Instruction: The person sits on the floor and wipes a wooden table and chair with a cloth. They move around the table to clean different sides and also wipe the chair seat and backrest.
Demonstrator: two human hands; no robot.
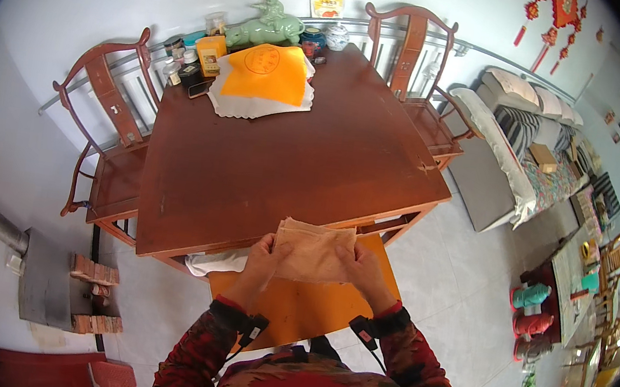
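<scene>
Between my two hands is a folded tan cloth, held up flat just past the front edge of the dark red wooden table. My left hand grips its left side, thumb on top. On the right side, my right hand pinches it the same way. Under the cloth and my forearms lies an orange-brown wooden surface, probably a stool or bench seat. A white cloth sticks out at the table's front edge, left of my left hand.
On the table's far left stand a green ceramic ox figurine, a yellow box, several jars and an orange cloth on a white one. Wooden armchairs stand left and behind right. A sofa is farther right.
</scene>
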